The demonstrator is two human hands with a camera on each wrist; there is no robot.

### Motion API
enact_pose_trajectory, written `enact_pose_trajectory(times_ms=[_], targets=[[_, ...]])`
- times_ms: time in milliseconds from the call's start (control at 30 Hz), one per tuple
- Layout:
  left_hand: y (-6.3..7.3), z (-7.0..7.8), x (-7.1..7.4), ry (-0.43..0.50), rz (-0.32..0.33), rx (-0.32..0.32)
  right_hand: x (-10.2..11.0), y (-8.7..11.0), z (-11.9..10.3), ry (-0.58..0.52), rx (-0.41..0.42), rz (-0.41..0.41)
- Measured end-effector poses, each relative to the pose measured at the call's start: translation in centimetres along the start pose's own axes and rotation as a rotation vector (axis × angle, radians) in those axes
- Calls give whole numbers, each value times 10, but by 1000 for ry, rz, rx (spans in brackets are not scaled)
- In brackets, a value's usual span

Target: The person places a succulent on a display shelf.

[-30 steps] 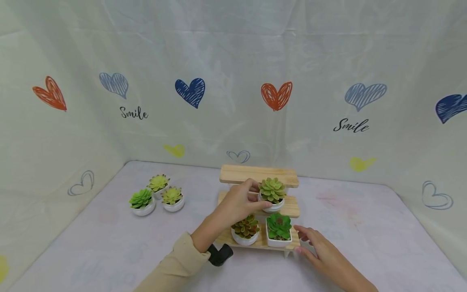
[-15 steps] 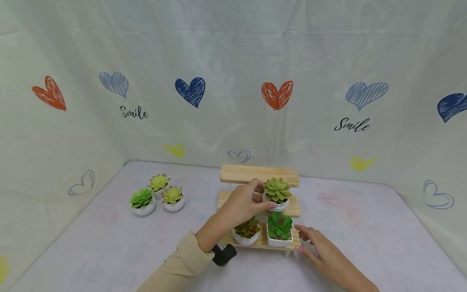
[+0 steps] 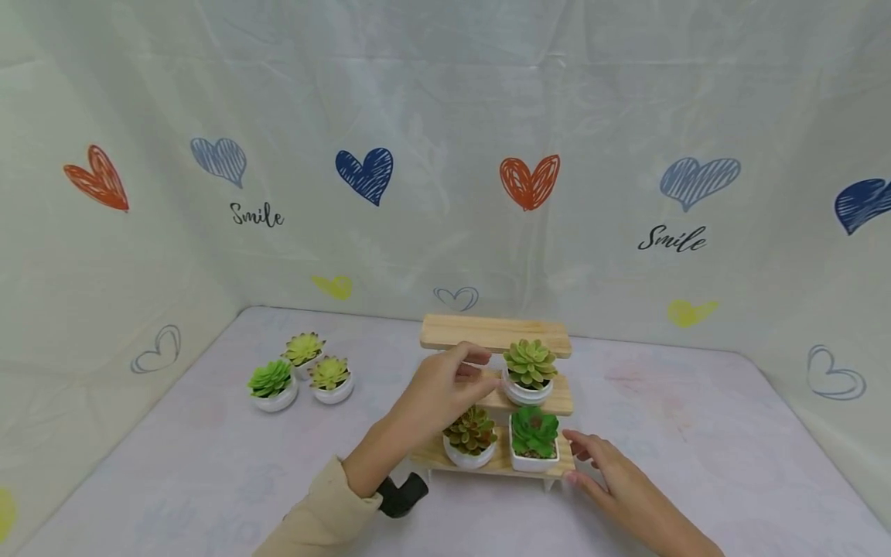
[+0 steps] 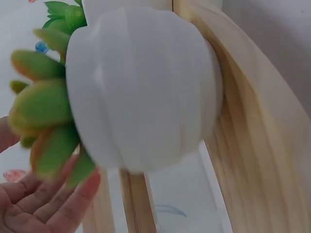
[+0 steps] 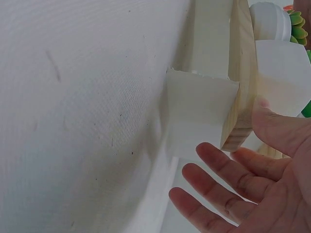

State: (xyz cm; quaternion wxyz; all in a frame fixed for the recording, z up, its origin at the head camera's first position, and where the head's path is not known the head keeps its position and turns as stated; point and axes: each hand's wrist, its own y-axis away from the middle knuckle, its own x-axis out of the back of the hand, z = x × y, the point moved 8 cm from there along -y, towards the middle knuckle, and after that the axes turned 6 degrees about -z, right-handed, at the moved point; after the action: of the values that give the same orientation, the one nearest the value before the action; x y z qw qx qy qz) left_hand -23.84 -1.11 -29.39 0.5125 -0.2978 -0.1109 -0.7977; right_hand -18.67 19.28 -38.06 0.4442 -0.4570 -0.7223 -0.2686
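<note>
Drawn back leftward since half a second ago, the left hand (image 3: 435, 391) has let go of the pale-green rosette succulent in a round white pot (image 3: 527, 393), which stands upright on the middle tier of a light wooden three-step stand (image 3: 495, 334). At far left, three white round pots of lime-green succulents (image 3: 302, 371) sit on the table, out of harm's way. Next, the left fingers curve loosely, gripping nothing; the thumb is just beside the pot, so a careless twist could tip it. Beneath that wrist, the brownish-green succulent in a round white pot (image 3: 469, 456) could be dragged by a low-swinging forearm. Right of it stands a dark-green succulent in a square white pot (image 3: 534, 463). Rightmost, the right hand (image 3: 612, 476), fingers spread and holding nothing, lies against the bottom tier's end; a sudden push might jolt every pot.
</note>
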Motion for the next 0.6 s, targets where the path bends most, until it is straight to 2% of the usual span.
enact_pose_trajectory(times_ms=[133, 267, 433, 600], targets=[[15, -5, 20, -1, 89, -51, 1, 0, 0, -6, -14, 4], [33, -17, 44, -62, 200, -83, 1, 0, 0, -14, -12, -1], [57, -41, 75, -165, 315, -70, 0, 0, 0, -14, -2, -6], [77, -63, 99, -211, 361, -27, 1, 0, 0, -17, 4, -5]])
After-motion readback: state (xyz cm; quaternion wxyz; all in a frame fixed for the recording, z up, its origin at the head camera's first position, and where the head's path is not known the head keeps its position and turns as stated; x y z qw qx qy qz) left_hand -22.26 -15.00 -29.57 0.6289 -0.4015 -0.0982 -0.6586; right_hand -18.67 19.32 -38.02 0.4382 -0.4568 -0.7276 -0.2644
